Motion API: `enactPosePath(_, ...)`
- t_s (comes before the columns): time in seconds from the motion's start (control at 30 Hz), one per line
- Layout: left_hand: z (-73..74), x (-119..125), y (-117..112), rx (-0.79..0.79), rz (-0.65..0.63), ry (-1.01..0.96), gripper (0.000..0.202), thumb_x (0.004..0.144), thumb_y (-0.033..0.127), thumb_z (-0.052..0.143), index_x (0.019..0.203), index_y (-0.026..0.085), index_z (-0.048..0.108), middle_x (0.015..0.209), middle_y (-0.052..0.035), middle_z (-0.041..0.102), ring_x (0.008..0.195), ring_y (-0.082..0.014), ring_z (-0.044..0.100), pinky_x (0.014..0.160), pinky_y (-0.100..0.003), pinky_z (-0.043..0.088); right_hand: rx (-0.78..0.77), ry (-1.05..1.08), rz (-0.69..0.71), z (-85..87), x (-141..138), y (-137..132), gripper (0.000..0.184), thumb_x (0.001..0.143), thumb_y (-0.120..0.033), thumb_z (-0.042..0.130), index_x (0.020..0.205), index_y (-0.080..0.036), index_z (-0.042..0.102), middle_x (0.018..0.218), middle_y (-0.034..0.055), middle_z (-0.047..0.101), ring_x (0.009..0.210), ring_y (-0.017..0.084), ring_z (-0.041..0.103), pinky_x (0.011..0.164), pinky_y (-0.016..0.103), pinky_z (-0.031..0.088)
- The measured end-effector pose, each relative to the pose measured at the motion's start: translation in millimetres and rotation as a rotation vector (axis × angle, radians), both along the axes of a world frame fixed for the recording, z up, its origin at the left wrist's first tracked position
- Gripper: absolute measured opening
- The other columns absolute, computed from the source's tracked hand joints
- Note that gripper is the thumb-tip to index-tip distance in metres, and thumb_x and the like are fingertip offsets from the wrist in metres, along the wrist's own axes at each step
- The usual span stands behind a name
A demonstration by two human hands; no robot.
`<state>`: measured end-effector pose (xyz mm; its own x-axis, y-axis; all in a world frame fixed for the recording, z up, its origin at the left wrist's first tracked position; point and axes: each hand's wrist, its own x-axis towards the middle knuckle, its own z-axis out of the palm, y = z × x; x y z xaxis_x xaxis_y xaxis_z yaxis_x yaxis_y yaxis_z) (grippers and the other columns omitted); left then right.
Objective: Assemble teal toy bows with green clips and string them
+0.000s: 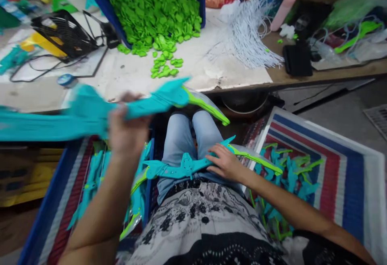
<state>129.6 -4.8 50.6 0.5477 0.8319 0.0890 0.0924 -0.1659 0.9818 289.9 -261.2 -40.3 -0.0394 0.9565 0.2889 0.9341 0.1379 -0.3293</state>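
Note:
My left hand point(128, 126) is closed around a turquoise plastic toy crossbow point(54, 126), raised over the table's front edge. Its long body is blurred and runs out of view on the left; a bright green limb point(208, 108) sticks out on the right. Across my lap lies a turquoise toy bow piece point(175, 168) with a round holed hub in the middle and a green, clear-backed limb at each end. The fingers of my right hand point(225, 162) are bent over its right arm, gripping it near the green limb.
A blue bin point(98, 3) of small green plastic parts tips toward me on the table point(193, 65), several spilled. White cords point(250, 31) lie to its right, a black fan point(63, 33) to its left. Striped-lined containers with more bow pieces point(290, 172) flank my legs.

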Motion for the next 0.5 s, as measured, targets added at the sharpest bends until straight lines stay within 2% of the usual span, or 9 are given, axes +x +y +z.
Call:
enactPosePath(0.07,-31.0,27,-32,-0.385,0.090,-0.286,0.030,0.089,0.042,0.046,0.115,0.030,0.055,0.104,-0.0011,0.067,0.103,-0.0188,0.062,0.089,-0.037,0.052,0.174,0.009,-0.051,25.9,4,10,0.035,0.086,-0.036,0.059,0.115,-0.017,0.062,0.108,0.0124,0.061,0.106,0.023,0.051,0.094,0.041,0.044)
enactPosePath(0.13,-63.9,54,-62,-0.778,0.140,-0.465,0.028,0.088,0.036,0.051,0.113,0.024,0.056,0.095,-0.0029,0.069,0.093,-0.0174,0.065,0.086,-0.035,0.053,0.225,-0.076,-0.128,42.3,16,31,0.044,0.084,-0.034,0.061,0.125,-0.019,0.057,0.121,0.0144,0.058,0.118,0.029,0.046,0.101,0.048,0.038)
enactPosePath(0.2,-91.9,77,-83,-0.994,0.137,-0.540,0.028,0.092,0.035,0.049,0.117,0.024,0.054,0.099,-0.0041,0.069,0.091,-0.0160,0.066,0.084,-0.032,0.053,0.113,-0.181,-0.149,44.5,34,58,0.053,0.082,-0.033,0.065,0.132,-0.020,0.053,0.136,0.0167,0.049,0.130,0.035,0.037,0.106,0.059,0.027)
enactPosePath(0.27,-112.4,92,-92,-1.145,0.136,-0.579,0.033,0.095,0.041,0.043,0.121,0.023,0.051,0.106,-0.0062,0.067,0.092,-0.0157,0.066,0.084,-0.031,0.054,-0.088,-0.218,-0.069,37.8,57,87,0.048,0.080,-0.031,0.066,0.126,-0.020,0.058,0.138,0.0166,0.049,0.130,0.037,0.038,0.106,0.061,0.026)
enactPosePath(0.33,-125.0,100,-93,-1.251,0.129,-0.539,0.044,0.095,0.052,0.036,0.121,0.021,0.051,0.109,-0.0093,0.066,0.092,-0.0171,0.067,0.083,-0.031,0.054,-0.252,-0.147,0.063,32.8,80,118,0.035,0.083,-0.032,0.063,0.116,-0.020,0.066,0.125,0.0132,0.060,0.119,0.031,0.051,0.101,0.051,0.037)
enactPosePath(0.37,-128.4,102,-92,-1.286,0.115,-0.488,0.051,0.093,0.057,0.032,0.121,0.019,0.051,0.109,-0.0118,0.066,0.092,-0.0187,0.067,0.082,-0.032,0.055,-0.275,-0.094,0.092,33.2,89,135,0.031,0.086,-0.034,0.059,0.112,-0.020,0.067,0.118,0.0115,0.064,0.111,0.027,0.055,0.097,0.045,0.042)
enactPosePath(0.43,-129.0,99,-90,-1.316,0.035,-0.337,0.067,0.090,0.067,0.023,0.118,0.014,0.053,0.108,-0.0171,0.066,0.092,-0.0230,0.068,0.078,-0.035,0.056,-0.197,-0.027,0.020,39.1,103,178,0.030,0.091,-0.034,0.052,0.111,-0.017,0.068,0.109,0.0109,0.067,0.103,0.023,0.058,0.093,0.038,0.044)
enactPosePath(0.5,-121.9,89,-90,-1.295,-0.109,-0.133,0.072,0.088,0.070,0.023,0.115,0.011,0.054,0.104,-0.0205,0.066,0.089,-0.0257,0.068,0.074,-0.036,0.056,-0.050,-0.040,-0.153,46.4,109,230,0.030,0.090,-0.029,0.052,0.111,-0.013,0.066,0.112,0.0139,0.064,0.107,0.025,0.053,0.096,0.041,0.041)
